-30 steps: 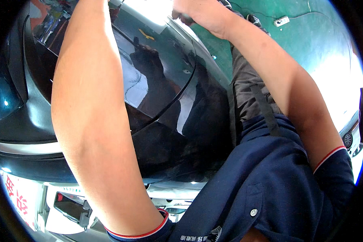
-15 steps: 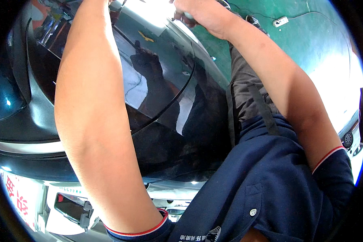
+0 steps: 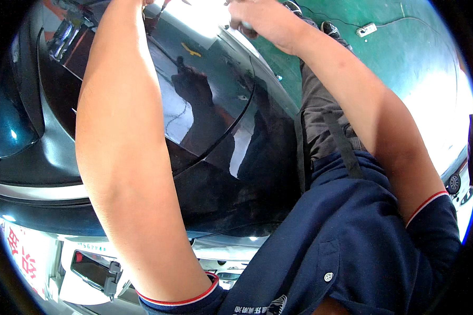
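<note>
My left hand (image 3: 145, 4) is cut off by the top edge, beside the bright part of a glossy black car panel (image 3: 257, 199), so its fingers are hidden. My left forearm lies across the panel. At the top centre, my right hand (image 3: 255, 22) has its fingers curled over the panel's edge, around something pale and small that I cannot make out. A small yellow shape (image 3: 191, 51) shows on the panel, below the glare. Dark reflections cover much of the paintwork.
My legs (image 3: 320, 94) run beside the car over a green floor (image 3: 410, 58). A white power strip (image 3: 366, 30) with cables lies there. A car wheel (image 3: 453, 184) shows far right. At lower left are a red-marked white sign (image 3: 21, 247) and a dark device (image 3: 89, 268).
My left forearm has shifted a little to the right over the panel. My right hand has moved slightly down and right, its fingers still curled.
</note>
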A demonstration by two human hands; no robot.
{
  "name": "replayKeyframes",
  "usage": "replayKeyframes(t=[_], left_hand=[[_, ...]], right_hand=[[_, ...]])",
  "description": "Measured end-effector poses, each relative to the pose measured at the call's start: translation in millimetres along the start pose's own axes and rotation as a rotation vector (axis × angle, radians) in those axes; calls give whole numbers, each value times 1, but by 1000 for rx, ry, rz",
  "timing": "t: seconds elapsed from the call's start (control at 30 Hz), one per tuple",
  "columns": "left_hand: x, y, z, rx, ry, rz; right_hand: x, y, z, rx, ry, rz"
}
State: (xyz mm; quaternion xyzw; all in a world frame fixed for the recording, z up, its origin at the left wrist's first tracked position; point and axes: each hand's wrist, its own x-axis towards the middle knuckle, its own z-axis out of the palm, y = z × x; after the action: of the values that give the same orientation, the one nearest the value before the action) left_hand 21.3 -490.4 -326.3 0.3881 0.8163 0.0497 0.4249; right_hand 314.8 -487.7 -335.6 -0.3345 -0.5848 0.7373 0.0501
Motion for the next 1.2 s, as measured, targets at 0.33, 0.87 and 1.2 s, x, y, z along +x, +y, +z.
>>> replayKeyframes(t=[0.33,0.87,1.2], left_hand=[[-37,1,-12,-258,-15,43],[-72,68,-48,-205,551,-137],[-111,79,16,-763,520,-227]], right_hand=[[2,16,-8,361,130,24],[-114,175,-507,-370,514,773],[-393,99,-533,-374,505,1591]])
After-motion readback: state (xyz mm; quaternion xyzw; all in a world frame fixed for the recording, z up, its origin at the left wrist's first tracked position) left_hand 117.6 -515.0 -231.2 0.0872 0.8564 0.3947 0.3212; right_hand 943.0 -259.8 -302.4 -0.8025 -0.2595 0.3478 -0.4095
